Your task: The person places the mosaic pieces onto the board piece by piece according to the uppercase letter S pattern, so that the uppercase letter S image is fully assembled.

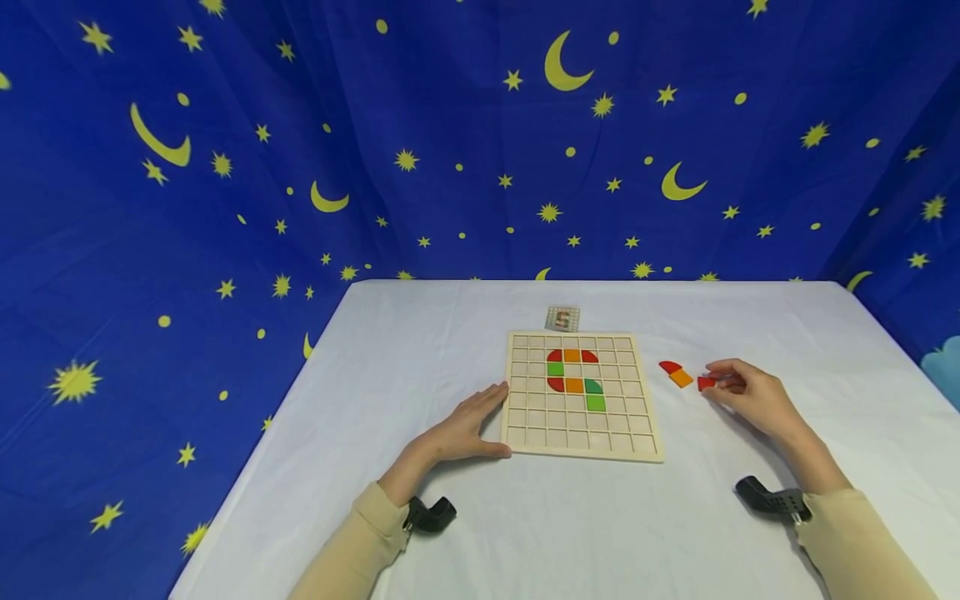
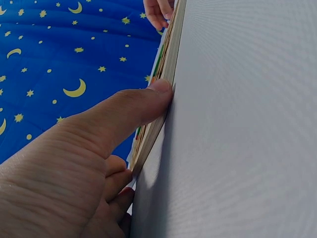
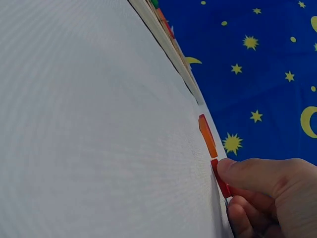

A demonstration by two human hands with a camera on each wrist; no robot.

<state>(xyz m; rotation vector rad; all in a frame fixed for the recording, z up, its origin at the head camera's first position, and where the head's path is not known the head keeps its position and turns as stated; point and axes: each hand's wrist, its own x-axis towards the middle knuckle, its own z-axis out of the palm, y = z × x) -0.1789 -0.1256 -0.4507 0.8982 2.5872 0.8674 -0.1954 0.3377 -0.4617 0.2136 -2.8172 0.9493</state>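
A wooden grid board (image 1: 585,456) lies on the table with red, orange and green tiles set in a curving row, among them an orange square (image 1: 572,356) and a light green square (image 1: 596,403). My left hand (image 1: 465,427) rests at its left side, fingertips on the left edge and thumb (image 2: 148,101) against the corner nearest me. Right of the board, my right hand (image 1: 757,402) pinches a red tile (image 3: 219,178) between thumb and fingers, low at the tabletop. Just left of it lie a loose orange square tile (image 1: 681,378) and a red rounded tile (image 1: 670,367).
Behind the board lies a small pattern card (image 1: 562,318) showing an S-like shape on a grid. White cloth covers the table (image 1: 450,533). A blue curtain (image 1: 450,125) with yellow stars and moons hangs behind and at both sides.
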